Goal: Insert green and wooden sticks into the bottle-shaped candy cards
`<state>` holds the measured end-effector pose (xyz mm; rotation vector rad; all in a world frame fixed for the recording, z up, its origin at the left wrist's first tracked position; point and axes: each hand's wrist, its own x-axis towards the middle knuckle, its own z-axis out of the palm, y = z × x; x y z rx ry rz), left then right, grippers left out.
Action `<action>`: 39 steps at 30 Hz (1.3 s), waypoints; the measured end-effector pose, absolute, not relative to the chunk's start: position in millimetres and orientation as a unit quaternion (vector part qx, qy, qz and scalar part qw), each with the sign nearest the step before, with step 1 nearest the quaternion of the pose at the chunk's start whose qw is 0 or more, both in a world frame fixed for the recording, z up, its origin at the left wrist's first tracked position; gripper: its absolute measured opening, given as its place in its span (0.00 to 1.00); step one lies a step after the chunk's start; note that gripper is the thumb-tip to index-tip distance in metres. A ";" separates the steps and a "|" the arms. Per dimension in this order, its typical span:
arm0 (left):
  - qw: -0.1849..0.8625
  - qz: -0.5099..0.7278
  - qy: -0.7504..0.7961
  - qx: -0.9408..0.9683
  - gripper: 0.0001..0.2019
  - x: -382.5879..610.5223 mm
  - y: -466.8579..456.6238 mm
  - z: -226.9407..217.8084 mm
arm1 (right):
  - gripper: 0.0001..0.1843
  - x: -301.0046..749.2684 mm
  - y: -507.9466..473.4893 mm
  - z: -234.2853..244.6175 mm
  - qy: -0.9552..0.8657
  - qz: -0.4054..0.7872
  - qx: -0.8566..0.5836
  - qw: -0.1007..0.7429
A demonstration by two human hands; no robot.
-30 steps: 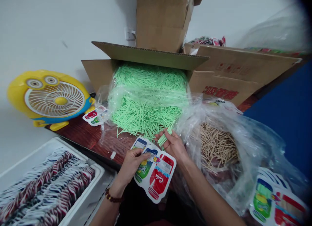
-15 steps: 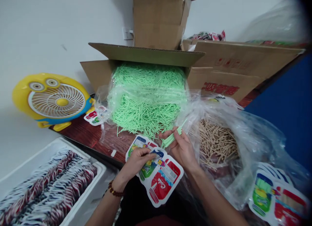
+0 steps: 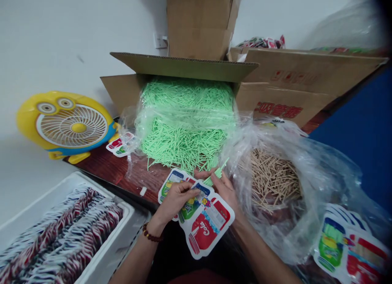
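My left hand (image 3: pixel 180 196) pinches a flat printed packet (image 3: pixel 208 225) shaped like two drink cans, one green and one red with "Cola" on it. A similar packet (image 3: pixel 171 184) lies just behind it at the table's edge. In my right hand (image 3: pixel 225 190) is a small bunch of thin green sticks (image 3: pixel 218 173), held slanted by the fingers next to the packet's upper edge. The packet partly hides my right fingers. Beyond both hands, a heap of the same green sticks (image 3: pixel 183 141) spills from a plastic-lined cardboard box (image 3: pixel 183 65).
Brown sticks (image 3: pixel 274 180) lie in a clear plastic bag (image 3: pixel 318 165) on the right. Filled packets (image 3: pixel 332 245) are stacked at the lower right. A white foam box (image 3: pixel 130 218) of packed packets stands lower left, below a yellow fan (image 3: pixel 73 127).
My right hand has come down and left, bringing the green sticks close to the packet's top edge. My left hand and the packet have shifted slightly to the right.
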<state>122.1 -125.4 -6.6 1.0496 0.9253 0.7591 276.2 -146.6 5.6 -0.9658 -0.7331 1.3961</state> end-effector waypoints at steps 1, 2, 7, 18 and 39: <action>0.707 0.345 0.410 0.462 0.11 122.1 -124.4 -7.0 | 0.14 275.8 -146.5 7.2 -0.309 0.622 -0.402 0.597; 0.714 0.349 0.404 0.453 0.11 122.1 -123.3 -7.4 | 0.14 275.5 -145.8 9.6 -0.299 0.647 -0.388 0.584; 0.742 0.365 0.384 0.411 0.12 122.3 -115.4 -12.7 | 0.14 279.4 -130.6 23.3 -0.321 0.678 -0.369 0.548; 0.718 0.424 0.367 0.412 0.12 122.2 -99.9 -20.2 | 0.13 288.0 -98.2 28.3 -0.433 0.642 -0.404 0.487; 0.688 0.442 0.372 0.438 0.15 120.1 -101.3 -12.2 | 0.18 294.5 -73.3 26.4 -0.552 0.601 -0.445 0.368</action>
